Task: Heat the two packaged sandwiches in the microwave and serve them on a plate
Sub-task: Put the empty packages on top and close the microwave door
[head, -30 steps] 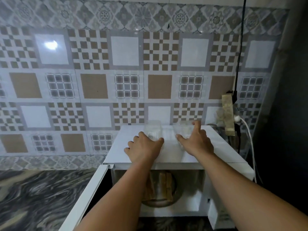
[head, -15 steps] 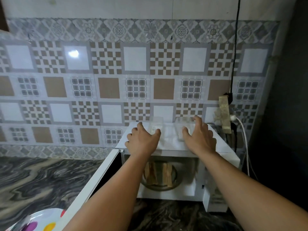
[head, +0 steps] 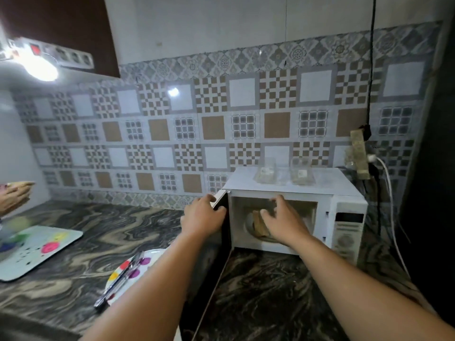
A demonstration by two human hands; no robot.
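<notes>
The white microwave (head: 344, 193) stands at the right of the counter with its door (head: 221, 244) swung open toward me. My left hand (head: 202, 217) grips the door's top edge. Inside the cavity, my right hand (head: 283, 222) reaches with fingers spread and lightly curved over the unwrapped sandwiches (head: 258, 225), which lie on the glass turntable (head: 248, 228); whether it touches them I cannot tell. Two clear plastic sandwich packs (head: 267, 173) (head: 301, 174) sit on top of the microwave. A white plate with coloured dots (head: 147, 259) lies on the counter left of the door.
A long metal utensil (head: 118, 281) rests across the plate. A white tray with coloured spots (head: 37, 249) lies at the far left. Another person's hand (head: 14, 195) shows at the left edge. A power strip and cables (head: 359, 153) hang right of the microwave.
Both hands have left the packs on the microwave's top. The left hand now grips the door and the right hand has gone into the cavity. The view has pulled back and left.
</notes>
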